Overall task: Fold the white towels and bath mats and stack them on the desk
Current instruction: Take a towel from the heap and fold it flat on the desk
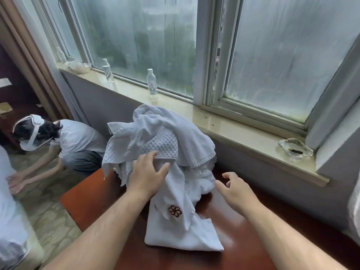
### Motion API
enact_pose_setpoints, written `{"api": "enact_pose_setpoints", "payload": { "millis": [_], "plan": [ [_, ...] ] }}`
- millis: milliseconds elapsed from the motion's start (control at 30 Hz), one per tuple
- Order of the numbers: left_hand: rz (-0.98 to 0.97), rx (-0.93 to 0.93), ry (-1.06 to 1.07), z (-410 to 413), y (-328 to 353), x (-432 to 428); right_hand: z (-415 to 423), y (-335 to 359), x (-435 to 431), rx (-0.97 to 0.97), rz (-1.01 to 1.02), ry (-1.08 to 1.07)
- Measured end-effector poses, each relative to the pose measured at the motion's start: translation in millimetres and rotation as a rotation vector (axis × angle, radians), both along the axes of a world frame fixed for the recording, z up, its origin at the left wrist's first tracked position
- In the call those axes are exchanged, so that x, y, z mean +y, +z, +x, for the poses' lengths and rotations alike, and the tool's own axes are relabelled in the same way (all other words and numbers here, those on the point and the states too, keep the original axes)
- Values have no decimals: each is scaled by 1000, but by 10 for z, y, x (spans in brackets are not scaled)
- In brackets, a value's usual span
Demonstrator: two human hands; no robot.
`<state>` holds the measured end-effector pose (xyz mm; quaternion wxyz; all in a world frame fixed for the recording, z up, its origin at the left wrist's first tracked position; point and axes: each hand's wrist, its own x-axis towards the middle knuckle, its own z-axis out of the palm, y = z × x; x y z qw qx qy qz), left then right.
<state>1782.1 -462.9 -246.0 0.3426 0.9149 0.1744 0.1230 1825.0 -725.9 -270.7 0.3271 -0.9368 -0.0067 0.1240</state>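
A heap of crumpled white towels and bath mats (181, 129) lies on the reddish-brown desk (93, 203) by the window. A waffle-textured mat (164, 144) shows near the top of the heap. One towel with a dark flower logo (175, 211) hangs down the front and spreads flat on the desk. My left hand (148, 174) rests on the front of the heap, fingers spread over the mat's edge and the hanging towel. My right hand (233, 189) hovers just right of the heap, fingers apart and holding nothing.
A stone window sill (243, 129) runs behind the desk with two plastic water bottles (152, 82) and a glass ashtray (295, 148) on it. A person (64, 145) crouches on the carpet at the left. A white bed edge (9, 211) is at the far left.
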Motion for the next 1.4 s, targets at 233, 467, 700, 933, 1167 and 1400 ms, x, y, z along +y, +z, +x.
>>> {"api": "enact_pose_setpoints", "payload": {
  "millis": [233, 467, 700, 933, 1167, 1400],
  "plan": [
    [-13, -89, 108, 995, 11, 1120, 1185, 151, 1299, -195, 70, -52],
    [-245, 362, -53, 1660, -263, 1718, 1848, 50, 1995, 113, 166, -87],
    [161, 510, -209, 1859, -274, 2184, 1936, -148, 1995, 233, 279, -200],
    [0, 502, -376, 1923, -375, 2193, 1831, -198, 1965, 319, 312, -300],
    [-28, 342, -411, 1684, -362, 2028, 1516, -317, 1967, 82, 582, -286],
    [-206, 112, -489, 1370, -44, 1569, 1099, -146, 1905, 70, 838, -304]
  ]
}}
